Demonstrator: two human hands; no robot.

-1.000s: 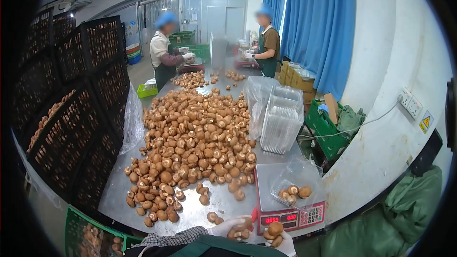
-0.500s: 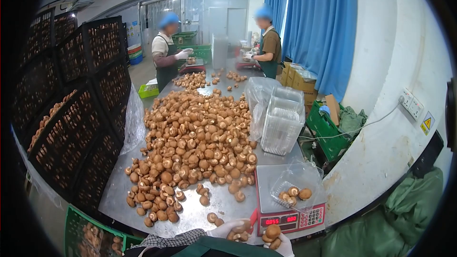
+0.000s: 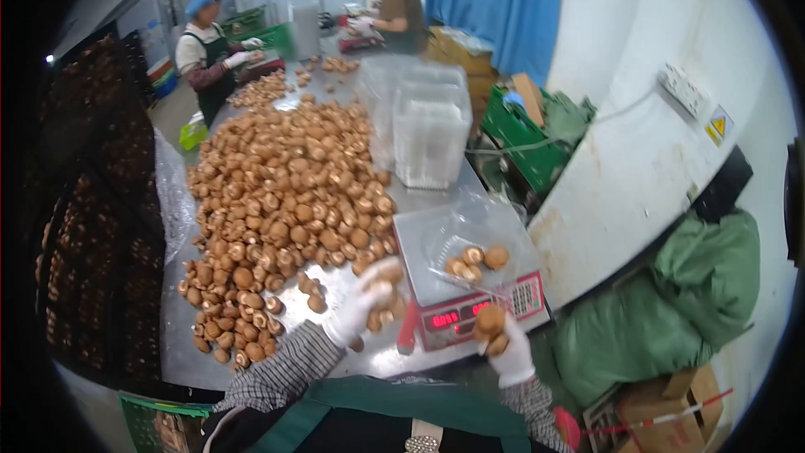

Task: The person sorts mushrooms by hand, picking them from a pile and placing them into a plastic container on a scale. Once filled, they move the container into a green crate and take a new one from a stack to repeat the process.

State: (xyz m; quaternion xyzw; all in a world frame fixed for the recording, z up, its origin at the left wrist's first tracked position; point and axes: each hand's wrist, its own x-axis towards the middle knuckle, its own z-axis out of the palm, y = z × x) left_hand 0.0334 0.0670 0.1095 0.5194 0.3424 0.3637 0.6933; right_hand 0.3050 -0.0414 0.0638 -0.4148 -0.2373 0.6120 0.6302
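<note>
My left hand [image 3: 366,304], in a white glove, is closed around several brown mushrooms [image 3: 387,312] just left of the red scale. My right hand [image 3: 510,356], also gloved, grips a few mushrooms [image 3: 490,324] in front of the scale's display. On the plate of the scale [image 3: 419,273] rests a clear plastic tray [image 3: 444,245] with several mushrooms inside. A large heap of mushrooms [image 3: 285,176] covers the metal table beyond my left hand. Stacked clear trays [image 3: 432,126] stand behind the scale.
Two people in blue caps, one at the far left [image 3: 210,50] and one farther back [image 3: 396,8], handle items. Black crates [image 3: 96,201] line the left side. Green crate [image 3: 524,134], green sacks [image 3: 671,302] and a cardboard box [image 3: 671,411] are at the right.
Both hands have risen from the table's front edge with mushrooms in them, the left one toward the scale's left side. The view has turned, shifting the table and scale leftward and up.
</note>
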